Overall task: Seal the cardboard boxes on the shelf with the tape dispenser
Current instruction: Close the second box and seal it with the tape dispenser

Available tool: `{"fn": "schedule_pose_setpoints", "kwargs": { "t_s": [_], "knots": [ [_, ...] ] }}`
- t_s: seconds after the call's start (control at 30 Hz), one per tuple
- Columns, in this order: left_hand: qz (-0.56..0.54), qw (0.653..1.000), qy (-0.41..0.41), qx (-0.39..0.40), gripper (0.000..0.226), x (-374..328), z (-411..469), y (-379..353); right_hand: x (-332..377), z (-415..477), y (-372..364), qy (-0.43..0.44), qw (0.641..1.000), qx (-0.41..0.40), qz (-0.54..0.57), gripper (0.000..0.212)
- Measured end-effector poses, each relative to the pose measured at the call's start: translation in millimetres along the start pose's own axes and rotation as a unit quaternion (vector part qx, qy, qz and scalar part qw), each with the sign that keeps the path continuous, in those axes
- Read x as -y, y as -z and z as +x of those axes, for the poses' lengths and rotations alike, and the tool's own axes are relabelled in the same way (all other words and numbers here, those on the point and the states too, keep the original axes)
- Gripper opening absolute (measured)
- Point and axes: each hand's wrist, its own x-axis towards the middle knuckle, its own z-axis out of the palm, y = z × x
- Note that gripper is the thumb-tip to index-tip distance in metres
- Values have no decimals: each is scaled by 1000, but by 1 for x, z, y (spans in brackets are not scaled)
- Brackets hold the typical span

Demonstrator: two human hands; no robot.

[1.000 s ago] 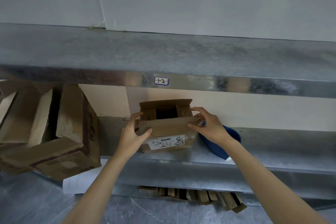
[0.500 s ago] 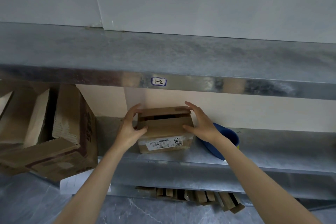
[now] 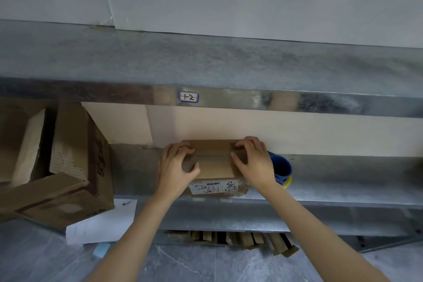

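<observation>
A small cardboard box [image 3: 215,165] sits at the front of a metal shelf [image 3: 343,181], its top flaps folded shut. The left hand [image 3: 176,167] grips the box's left end and the right hand [image 3: 254,162] its right end, fingers curled over the flaps, thumbs pressing near the seam. Just behind the right hand is a blue and yellow object [image 3: 282,168], partly hidden. Well to the left of the left hand, a large open cardboard box [image 3: 68,167] lies tilted on a white sheet of paper [image 3: 103,222].
</observation>
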Motion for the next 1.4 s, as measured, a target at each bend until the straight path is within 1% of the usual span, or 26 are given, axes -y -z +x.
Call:
{"fn": "schedule_pose_setpoints", "kwargs": {
  "t_s": [0.03,0.1,0.17,0.23,0.27,0.33,0.37,0.4,0.43,0.47,0.5,0.57,0.63,0.7,0.8,0.9,1.07,1.2,1.3,1.4],
  "knots": [
    [12,1000,-9,-3,35,0,1,-3,1,-1,-5,39,999,0,-1,25],
    [-21,1000,-6,17,37,-2,5,-8,5,-5,-14,92,995,34,-1,35],
    [-66,997,-7,32,39,-4,6,-15,8,-9,-20,111,991,66,-20,40],
    [-73,997,-22,19,42,-6,3,-22,6,-8,-19,116,990,77,-33,40],
    [-74,997,-25,11,43,-7,3,-25,6,-8,-17,114,990,79,-19,40],
    [-76,997,-22,0,42,-7,3,-26,6,-8,-9,73,992,72,73,37],
    [-79,997,-18,-4,41,-7,3,-25,5,-9,-4,36,990,46,128,33],
    [-83,996,-16,-5,41,-6,3,-25,1,-10,0,-8,986,3,164,29],
    [-87,996,-15,-5,41,-6,3,-25,-6,-13,3,-52,982,-41,174,26],
    [-89,996,-15,-5,41,-7,2,-25,-15,-15,6,-92,980,-68,163,26],
    [-91,996,-15,-6,41,-7,2,-25,-26,-19,7,-123,979,-71,144,28],
    [-91,996,-13,-11,40,-7,2,-25,-49,-26,8,-156,982,-34,99,36],
    [-92,996,-14,-17,40,-8,2,-25,-68,-34,7,-148,988,12,46,47],
    [-90,996,-16,-19,39,-8,1,-25,-80,-39,6,-132,988,75,-11,62],
    [-88,996,-17,-18,40,-7,1,-26,-91,-40,3,-95,973,181,-106,75],
    [-90,996,-13,-15,40,-7,0,-25,-97,-36,2,-72,952,238,-176,79],
    [-95,995,-16,-10,40,-6,0,-25,-102,-20,16,-96,933,318,-138,84],
    [-98,995,-17,-6,41,-6,1,-24,-106,-5,13,-128,922,361,-53,97],
    [-100,995,-18,-4,41,-6,2,-24,-104,-1,14,-138,917,373,-6,101],
    [-103,994,-20,-5,42,-5,1,-24,-101,-2,19,-155,915,372,-5,101]
  ]
}}
